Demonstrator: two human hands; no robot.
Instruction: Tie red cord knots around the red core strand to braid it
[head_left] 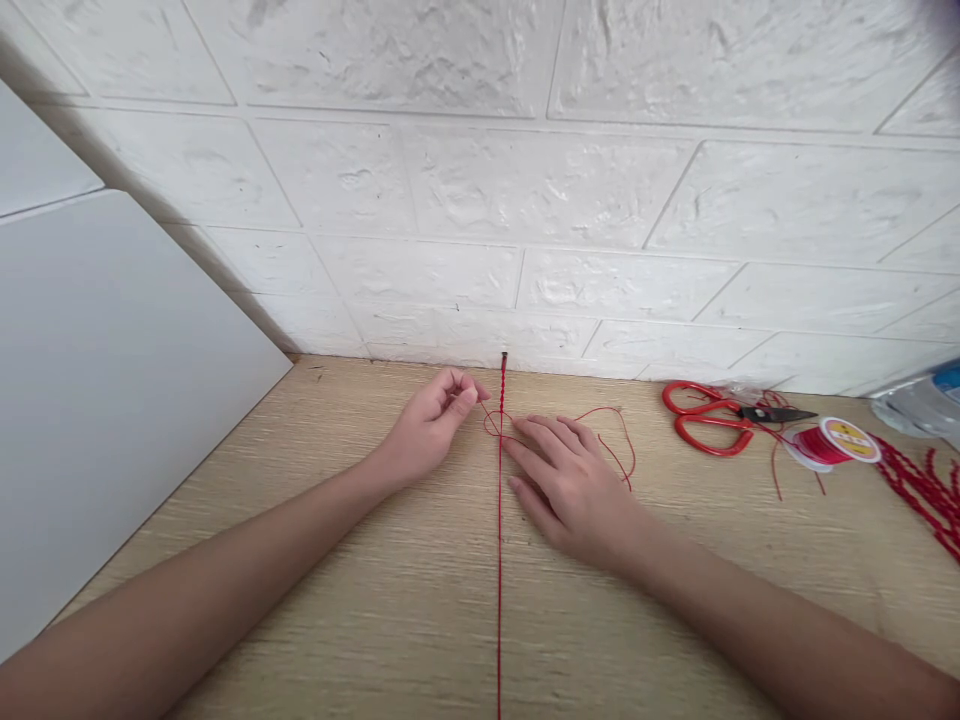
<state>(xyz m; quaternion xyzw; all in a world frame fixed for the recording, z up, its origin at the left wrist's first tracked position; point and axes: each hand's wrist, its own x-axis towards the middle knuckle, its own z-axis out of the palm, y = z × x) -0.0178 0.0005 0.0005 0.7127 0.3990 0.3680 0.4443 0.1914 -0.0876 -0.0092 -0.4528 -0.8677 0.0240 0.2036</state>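
A red cord (499, 580) runs straight down the table toward me. Its upper part is a knotted red braid (502, 385), held at a small dark fixing by the foot of the wall. Left of the braid, my left hand (439, 420) pinches a thin strand of the red cord between thumb and fingers. Small loops of the strand lie across the straight cord just below the braid. My right hand (574, 490) lies flat on the table right of the cord, fingers spread and fingertips at the loops. A loose cord end (632, 450) curls out beyond it.
Red-handled scissors (716, 430) lie at the right, beside a spool of red thread (836, 443). Several finished-looking red braids (919, 485) and a clear plastic bottle (919, 400) are farther right. A white brick-pattern wall (465, 190) bounds the back; a white panel (127, 370) stands left.
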